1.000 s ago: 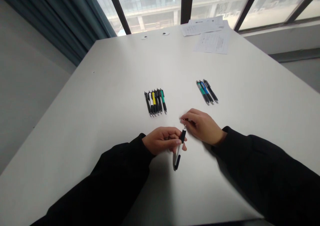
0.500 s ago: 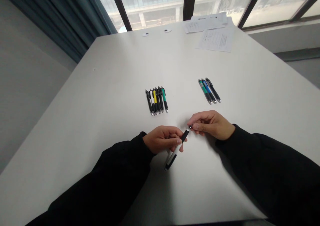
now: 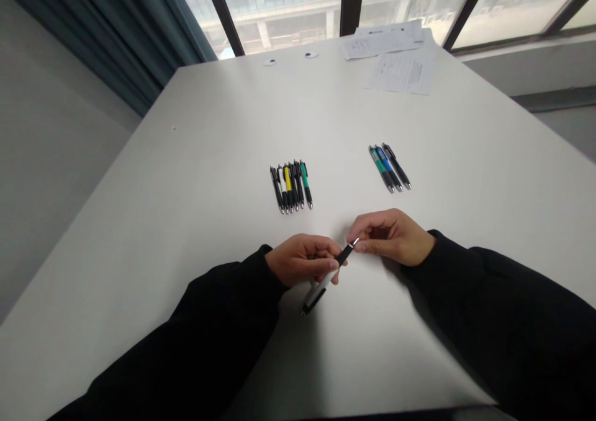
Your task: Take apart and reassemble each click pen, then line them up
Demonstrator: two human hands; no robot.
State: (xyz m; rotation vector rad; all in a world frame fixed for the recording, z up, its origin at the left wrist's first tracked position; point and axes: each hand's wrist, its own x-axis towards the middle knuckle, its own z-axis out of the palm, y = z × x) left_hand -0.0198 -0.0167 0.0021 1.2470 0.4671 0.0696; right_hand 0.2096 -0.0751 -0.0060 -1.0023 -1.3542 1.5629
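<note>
White table (image 3: 139, 235) under a wide window (image 3: 279, 5), work happening near its near edge. White-and-black retractable pen (image 3: 321, 284) sits in both hands at about 6 o'clock from table centre, held just above the surface as far as can be judged; contact with the table can't be ruled out. Long axis runs 2 o'clock to 8 o'clock, silver tip (image 3: 356, 241) pointing toward 2, black lower end (image 3: 303, 311) toward 8. Left hand (image 3: 302, 259) has its fingers curled together and clamped around the mid-barrel. Right hand (image 3: 390, 238) brings thumb and forefinger close together at the silver tip; can't tell if they pinch it or sit just beside it. Black sleeves (image 3: 200, 328) run off toward the bottom corners. From the pen, a tight row of black, white, yellow and green pens (image 3: 291, 188) lies around 11 o'clock, and a group of three green, blue and black pens (image 3: 388, 168) around 1 o'clock. Loose printed papers (image 3: 403, 70) lie further out near the far edge. Risk: a loosened left-hand grip could drop the pen, and its round barrel could roll on the smooth top into the row, scattering it
</note>
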